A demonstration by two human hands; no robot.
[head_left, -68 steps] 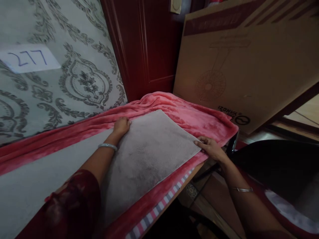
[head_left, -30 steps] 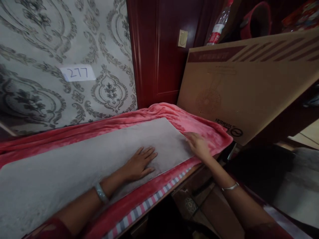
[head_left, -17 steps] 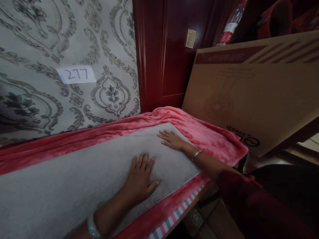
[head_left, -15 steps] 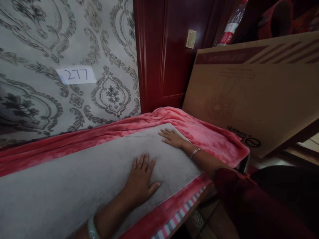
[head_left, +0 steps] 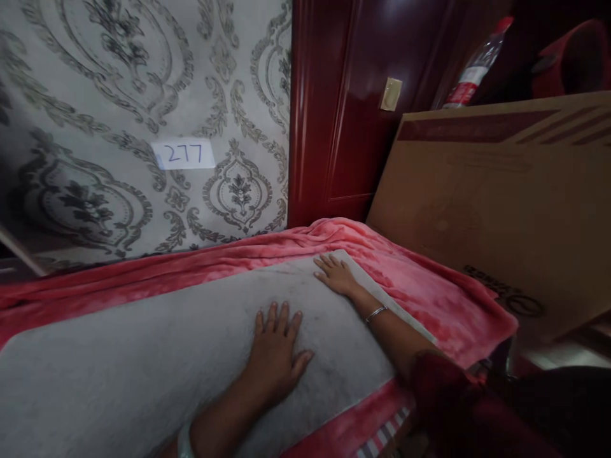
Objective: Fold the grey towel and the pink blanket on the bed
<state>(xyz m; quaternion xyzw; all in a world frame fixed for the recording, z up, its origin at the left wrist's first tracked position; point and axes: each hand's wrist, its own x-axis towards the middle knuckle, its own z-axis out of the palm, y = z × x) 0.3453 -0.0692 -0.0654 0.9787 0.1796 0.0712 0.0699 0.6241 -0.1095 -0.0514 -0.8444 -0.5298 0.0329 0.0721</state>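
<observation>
Here's the left hand (head_left: 275, 356), palm down on the grey mat (head_left: 133, 362), fingers spread wide, thumb out to the right, gripping nothing! And up beyond it, the right hand (head_left: 338, 275), also flat and fanned, nothing in its grasp, just beside the mat's far corner. So the mat lies directly beneath both hands, running off leftward well past the left one, its right-hand edge passing under the right forearm (head_left: 398, 334). Silver bangle (head_left: 376, 313) on that wrist, pale bracelet (head_left: 184, 442) on the other! Under the mat, the pink blanket (head_left: 443, 305) shows on all visible sides, bunched into folds along the wall (head_left: 114, 210). Behind, the big box (head_left: 501, 191) leans at the right, near the dark red door (head_left: 358, 127), a bottle (head_left: 477, 67) tilting above its top edge.
</observation>
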